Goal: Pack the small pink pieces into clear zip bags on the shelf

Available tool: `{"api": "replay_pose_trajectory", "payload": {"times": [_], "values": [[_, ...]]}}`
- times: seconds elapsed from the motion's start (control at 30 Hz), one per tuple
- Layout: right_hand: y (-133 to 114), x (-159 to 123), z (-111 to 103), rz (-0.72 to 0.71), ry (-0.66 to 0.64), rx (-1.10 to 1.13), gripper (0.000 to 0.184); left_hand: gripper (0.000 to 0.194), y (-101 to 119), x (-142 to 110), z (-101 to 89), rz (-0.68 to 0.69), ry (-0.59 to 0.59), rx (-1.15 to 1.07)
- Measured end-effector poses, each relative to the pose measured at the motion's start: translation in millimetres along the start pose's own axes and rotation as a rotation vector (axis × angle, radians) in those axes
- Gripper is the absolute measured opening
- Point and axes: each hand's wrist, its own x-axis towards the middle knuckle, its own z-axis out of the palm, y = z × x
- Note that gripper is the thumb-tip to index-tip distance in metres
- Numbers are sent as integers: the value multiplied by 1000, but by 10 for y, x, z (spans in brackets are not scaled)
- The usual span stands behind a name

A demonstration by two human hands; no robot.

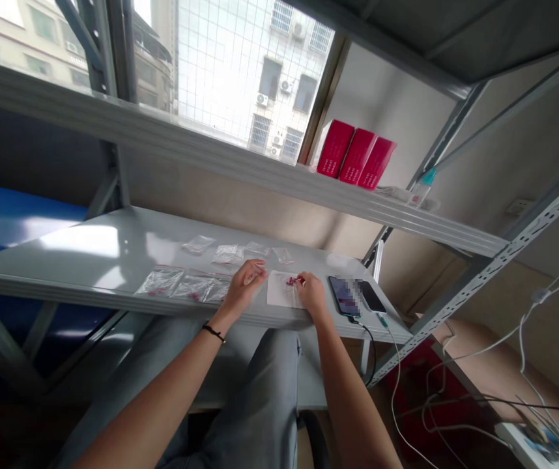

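Observation:
My right hand [311, 293] reaches over a white sheet of paper [279, 297], its fingertips pinched together beside a little cluster of small dark-red pieces [290, 281]. One such piece seems to be at those fingertips. To the left, my left hand [246, 285] is raised just above the table, thumb and fingertips brought together. Whatever it holds, if anything, is too small to make out. Nearest to it are clear plastic bags [194, 286] with red bits inside, lying in a row along the front edge.
More clear bags [229, 254] lie behind on the grey shelf table [128, 241]. Two phones [344, 296] with cables are at the right. Red boxes [355, 155] and a teal-capped bottle [422, 187] stand on the upper shelf. White cables [522, 319] hang at the right.

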Motion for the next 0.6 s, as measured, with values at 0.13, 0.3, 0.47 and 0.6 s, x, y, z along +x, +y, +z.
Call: {"api": "replay_pose_trajectory", "payload": {"times": [0.13,0.3,0.47,0.6], "values": [[-49,21,-22,-61,-22,19,21,35,-19,-14,-28,18,26,46],[-79,25,14,-94,-67,42,19,34,-64,-21,-52,5,11,41],[-130,-9,-32,-116,-51,92,18,35,-49,-14,-51,14,-14,152],[-193,-14,-198,-112,20,173,19,33,-11,-16,-44,12,-29,204]]}}
